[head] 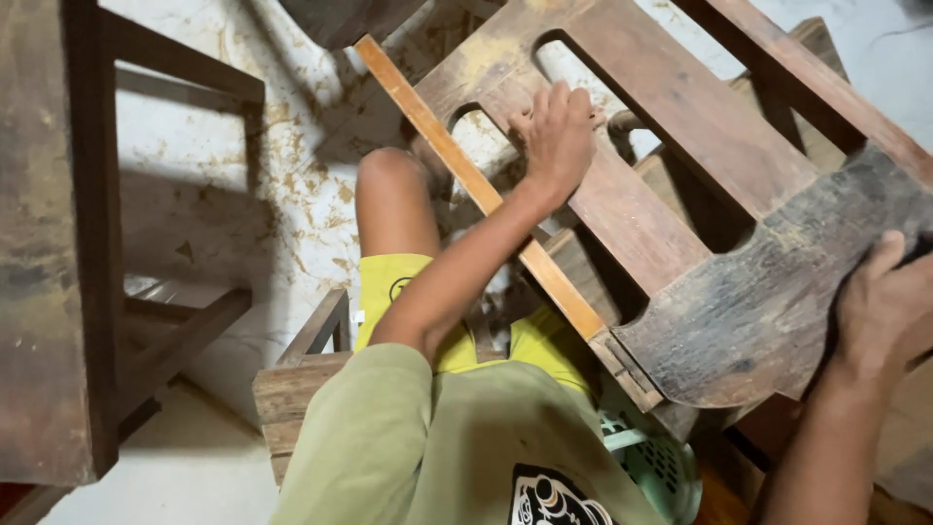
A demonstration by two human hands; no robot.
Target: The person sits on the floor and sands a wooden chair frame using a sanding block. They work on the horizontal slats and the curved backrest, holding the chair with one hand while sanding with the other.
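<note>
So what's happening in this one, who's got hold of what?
A person looks down at a wooden chair frame tipped over across their lap. The left hand rests on one of its flat slats, fingers curled over the edge. The right hand presses on the dark, weathered curved board at the near end. A lighter wooden strip runs diagonally under the left forearm. A wooden table stands to the left, on a stained floor.

no packages, labels, signs or screens in view
</note>
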